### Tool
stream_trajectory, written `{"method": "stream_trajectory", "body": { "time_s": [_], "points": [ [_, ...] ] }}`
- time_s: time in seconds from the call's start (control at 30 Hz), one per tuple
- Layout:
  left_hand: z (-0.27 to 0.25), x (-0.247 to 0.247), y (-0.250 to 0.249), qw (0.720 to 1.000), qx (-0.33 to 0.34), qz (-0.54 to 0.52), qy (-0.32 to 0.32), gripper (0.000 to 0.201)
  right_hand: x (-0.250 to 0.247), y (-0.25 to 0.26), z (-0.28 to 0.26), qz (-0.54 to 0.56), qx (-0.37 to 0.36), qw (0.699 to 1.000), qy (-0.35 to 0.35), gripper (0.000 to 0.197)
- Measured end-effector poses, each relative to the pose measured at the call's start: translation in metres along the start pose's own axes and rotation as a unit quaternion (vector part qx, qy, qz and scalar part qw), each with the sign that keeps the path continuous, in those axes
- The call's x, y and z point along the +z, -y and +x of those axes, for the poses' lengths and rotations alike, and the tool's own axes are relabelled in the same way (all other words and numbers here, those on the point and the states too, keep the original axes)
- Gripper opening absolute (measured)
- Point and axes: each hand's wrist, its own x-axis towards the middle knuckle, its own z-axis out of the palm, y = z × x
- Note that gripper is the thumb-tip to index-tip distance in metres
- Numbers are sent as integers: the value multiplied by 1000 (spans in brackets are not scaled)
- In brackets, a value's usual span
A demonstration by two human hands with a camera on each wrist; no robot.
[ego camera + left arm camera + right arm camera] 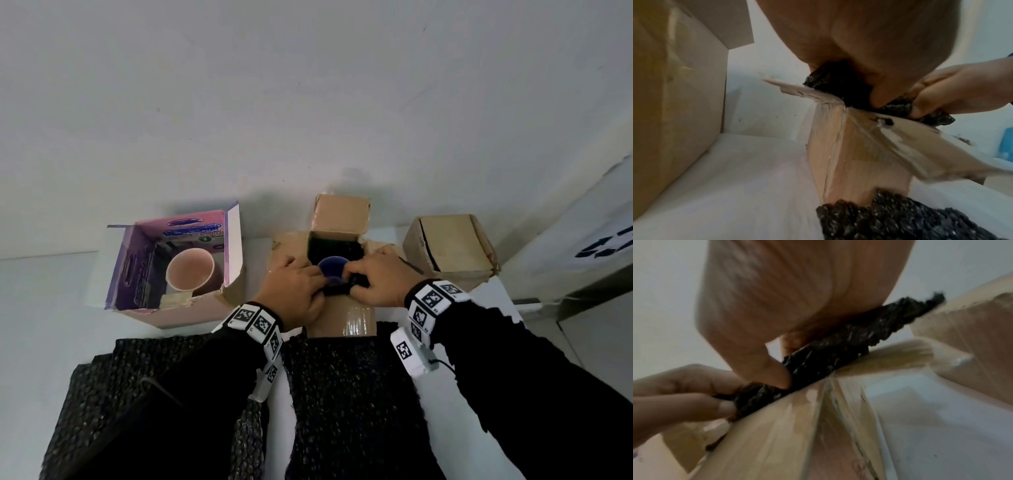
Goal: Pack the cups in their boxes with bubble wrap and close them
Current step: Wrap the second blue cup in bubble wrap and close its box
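While both hands work at the open middle cardboard box (337, 236), the left hand (294, 291) and right hand (383, 281) each pinch black bubble wrap (838, 352) at its near rim. Inside sits a blue cup (333, 270). Left of it, a pink cup (190, 269) stands in an open purple box (130, 270).

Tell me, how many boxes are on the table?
3. An open purple box on the left holds a pink cup; an open brown box sits in the middle under both hands; a closed brown box stands on the right. None seem hidden.
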Motion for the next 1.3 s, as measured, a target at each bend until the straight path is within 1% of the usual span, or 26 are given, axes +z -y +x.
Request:
{"method": "stream_trajectory", "body": {
  "time_s": [0.1, 0.17, 0.23, 0.27, 0.33, 0.37, 0.43, 0.57, 0.63, 0.7, 0.83, 0.9, 0.97, 1.07, 1.13, 1.23, 1.3],
  "points": [
    [4, 1, 5, 1000, -15, -15, -2, 50, -7, -4, 7, 26, 35, 998, 43, 39],
    [8, -3, 6, 1000, -27, -1, 10, 51, -8, -4, 12, 42, 64, 995, 65, 40],
    [15, -10, 4, 997, -44, 19, 55, 48, -12, -2, 15, 53, 94, 989, 96, 34],
    [18, -13, 4, 995, -53, 26, 79, 44, -15, -1, 16, 43, 98, 987, 118, 30],
    [25, -18, 5, 991, -69, 25, 109, 33, -22, 3, 20, -1, 90, 983, 160, 24],
    [27, -20, 6, 990, -74, 20, 114, 30, -24, 5, 22, -23, 85, 982, 169, 20],
    [31, -21, 7, 989, -79, 24, 123, 30, -24, 7, 27, -44, 81, 983, 158, 16],
    [34, -21, 1, 985, -74, 72, 139, 32, -18, 11, 35, -74, 77, 985, 134, 30],
    [33, -19, -1, 985, -81, 88, 127, 32, -15, 13, 35, -100, 74, 984, 129, 33],
    [32, -16, -2, 985, -88, 99, 106, 33, -14, 13, 33, -117, 76, 983, 120, 30],
    [30, -13, 0, 991, -97, 65, 65, 31, -11, 9, 27, -115, 70, 987, 90, 24],
    [28, -12, 2, 993, -79, 56, 64, 31, -6, 7, 25, -104, 67, 990, 75, 20],
    [26, -10, 4, 996, -54, 37, 53, 35, -1, 4, 23, -96, 66, 991, 62, 21],
    [17, -3, 10, 1000, -11, 3, 1, 48, 0, 5, 21, -87, 59, 994, 40, 19],
    [13, 0, 12, 1000, 16, -2, -25, 46, 0, 9, 20, -73, 49, 996, 31, 14],
    [10, -4, 13, 999, 42, 10, -20, 46, 0, 13, 19, -69, 22, 997, 30, 11],
    [8, -4, 14, 998, 55, 39, -6, 48, -3, 12, 17, -67, 4, 997, 36, 14]
  ]
}}
